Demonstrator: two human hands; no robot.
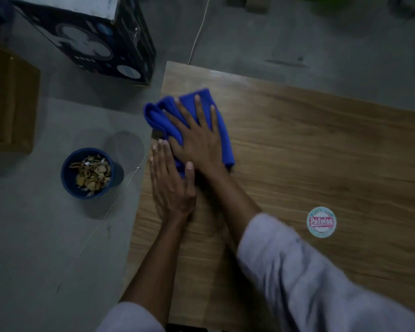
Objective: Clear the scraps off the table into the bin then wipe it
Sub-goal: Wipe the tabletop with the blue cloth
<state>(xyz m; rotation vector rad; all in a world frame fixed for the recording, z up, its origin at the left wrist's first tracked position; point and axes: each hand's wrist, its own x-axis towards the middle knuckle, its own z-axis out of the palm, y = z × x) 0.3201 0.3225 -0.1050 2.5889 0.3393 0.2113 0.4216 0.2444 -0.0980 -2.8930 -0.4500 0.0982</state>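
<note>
Blue cloth (157, 117) lies under the spread right hand (197, 142); flat left hand (170, 185) rests alongside.

Right of the cloth (222, 130), the table (321, 144) lies open; the bin (67, 183) stands left, off its edge.

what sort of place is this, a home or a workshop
Likely a storeroom or workshop, not certain: bare concrete floor, a printed box and a brown carton standing on it, a loose cable trailing past the table.
</note>
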